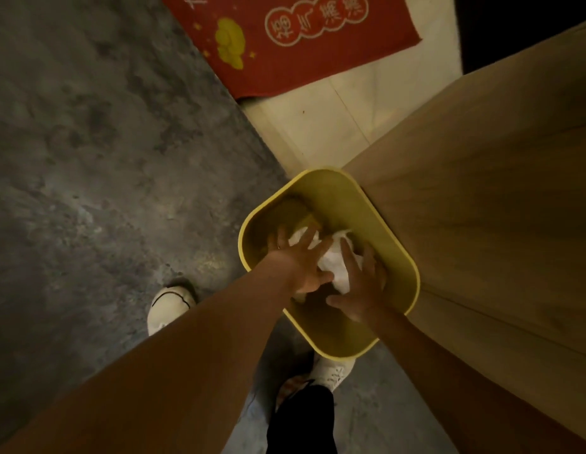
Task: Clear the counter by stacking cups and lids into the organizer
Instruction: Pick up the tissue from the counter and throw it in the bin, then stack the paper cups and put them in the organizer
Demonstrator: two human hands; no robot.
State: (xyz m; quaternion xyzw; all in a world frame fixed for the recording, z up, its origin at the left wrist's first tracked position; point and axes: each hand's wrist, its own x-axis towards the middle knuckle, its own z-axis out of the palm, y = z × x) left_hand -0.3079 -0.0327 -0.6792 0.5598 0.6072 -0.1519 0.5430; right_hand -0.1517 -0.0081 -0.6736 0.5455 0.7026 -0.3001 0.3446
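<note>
Both hands (pixel 304 260) (pixel 360 290) over yellow bin (pixel 337 188), fingers spread; possibly touching white paper (pixel 334 262).

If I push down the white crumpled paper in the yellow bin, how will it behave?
The white crumpled paper looks thin and creased, so it probably compresses easily and feels light. It may spring back slightly. The yellow bin looks rigid and should contain it.

Looks like a home entryway or hallway, dimly lit. Mottled grey floor (pixel 88 142) meeting pale tiles (pixel 344 109), with a red doormat (pixel 285 44) bearing printed characters across the join. Yellow waste bin (pixel 337 188) tucked against a wood-grain cabinet side (pixel 481 191). White sneakers (pixel 167 306) worn indoors.
</note>
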